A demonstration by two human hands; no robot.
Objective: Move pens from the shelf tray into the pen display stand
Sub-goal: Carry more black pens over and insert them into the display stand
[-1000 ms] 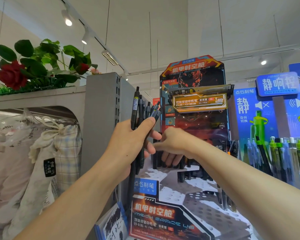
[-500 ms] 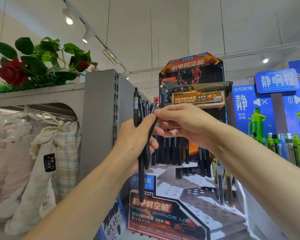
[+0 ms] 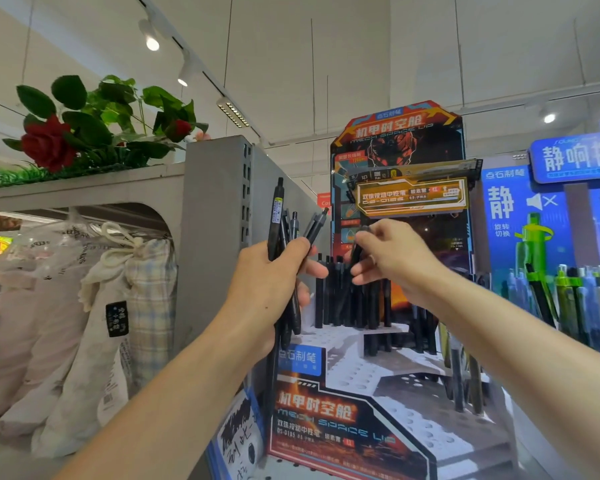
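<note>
My left hand (image 3: 271, 271) grips a bundle of black pens (image 3: 280, 230), tips pointing up, just left of the pen display stand (image 3: 378, 386). My right hand (image 3: 392, 258) pinches a single black pen (image 3: 355, 252) near its top and holds it upright over the stand's upper back step. Several black pens (image 3: 340, 296) stand in holes on that upper step. The stand has stepped, perforated tiers and an orange and black printed backboard (image 3: 395, 140). The shelf tray is not in view.
A grey shelf upright (image 3: 219, 216) stands left of the stand, with artificial roses (image 3: 49, 140) on top and bagged goods (image 3: 84, 306) hanging beneath. A blue display with green and grey pens (image 3: 575, 299) crowds the right side. A handwritten card (image 3: 239, 434) leans at the stand's lower left.
My right hand drew one pen out of the bundle in my left hand and carried it right, over the stand's upper step. The left hand stayed holding its bundle.
</note>
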